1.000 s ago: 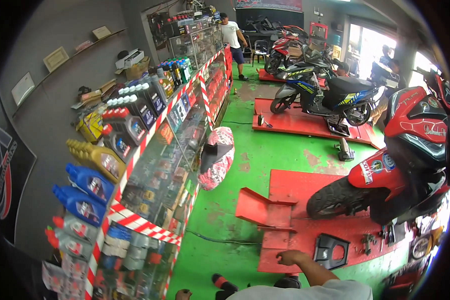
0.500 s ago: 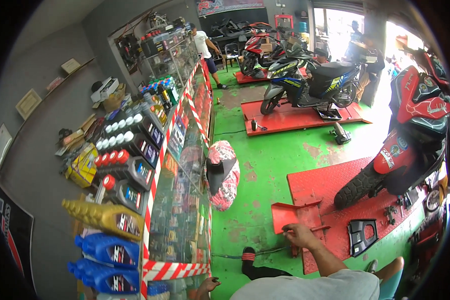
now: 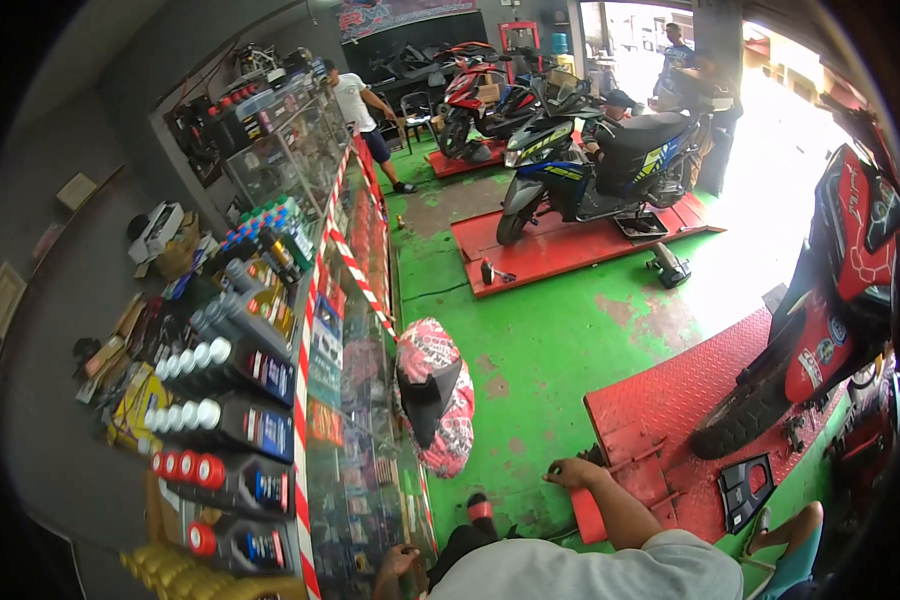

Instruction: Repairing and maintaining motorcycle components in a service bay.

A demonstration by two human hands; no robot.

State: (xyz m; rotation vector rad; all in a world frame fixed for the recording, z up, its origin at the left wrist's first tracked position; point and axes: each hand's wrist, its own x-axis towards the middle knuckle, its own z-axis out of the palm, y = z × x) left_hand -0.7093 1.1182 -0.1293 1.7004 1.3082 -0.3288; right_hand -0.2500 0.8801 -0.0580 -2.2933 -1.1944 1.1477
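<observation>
My right hand [image 3: 570, 474] hangs above the green floor beside the red ramp of the nearest lift platform [image 3: 635, 400], fingers loosely bent, nothing visible in them. My left hand [image 3: 402, 560] is low beside the glass display counter [image 3: 360, 470], fingers loosely bent and apparently empty. A pink-and-white patterned bundle with a black panel [image 3: 440, 430] rests against the counter ahead of me. A red scooter [image 3: 840, 290] stands on the nearest platform, with a black plastic panel [image 3: 745, 495] at its edge. My sandalled foot [image 3: 480, 512] is on the floor between counter and platform.
Oil bottles [image 3: 230, 420] crowd the counter top. A blue-black scooter [image 3: 610, 170] stands on another red lift [image 3: 510, 270], near a metal part [image 3: 670, 268]. A person in white [image 3: 355, 105] stands by the far counter; others are near the doorway [image 3: 675, 55]. A seated person's bare leg [image 3: 795, 535] shows lower right.
I have moved forward along the counter; the pink bundle and oil bottles sit lower and nearer in view. My right hand has shifted slightly up and left compared with a second ago.
</observation>
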